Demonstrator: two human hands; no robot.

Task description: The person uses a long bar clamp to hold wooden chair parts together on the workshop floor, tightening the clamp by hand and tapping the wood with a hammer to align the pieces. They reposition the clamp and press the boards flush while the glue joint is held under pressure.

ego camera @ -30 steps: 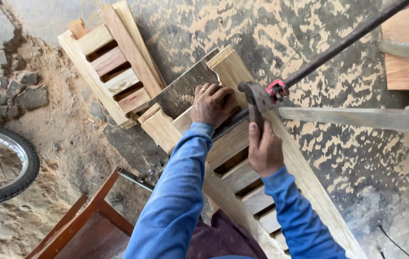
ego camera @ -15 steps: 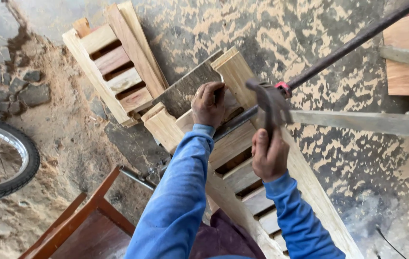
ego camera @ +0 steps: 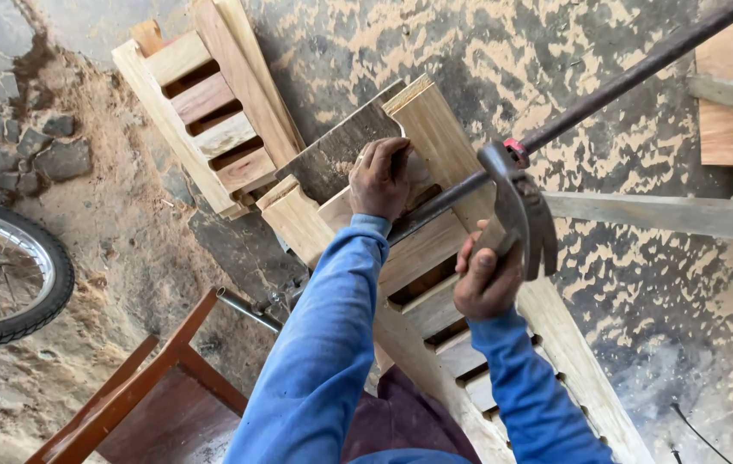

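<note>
Head view: right hand (ego camera: 485, 279) has raised the hammer (ego camera: 523, 215) off the slatted frame (ego camera: 435, 249).

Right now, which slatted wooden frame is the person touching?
The nearer slatted frame: the left hand presses on its top, while the right hand holds a hammer. The other frame lies apart, untouched.
</note>
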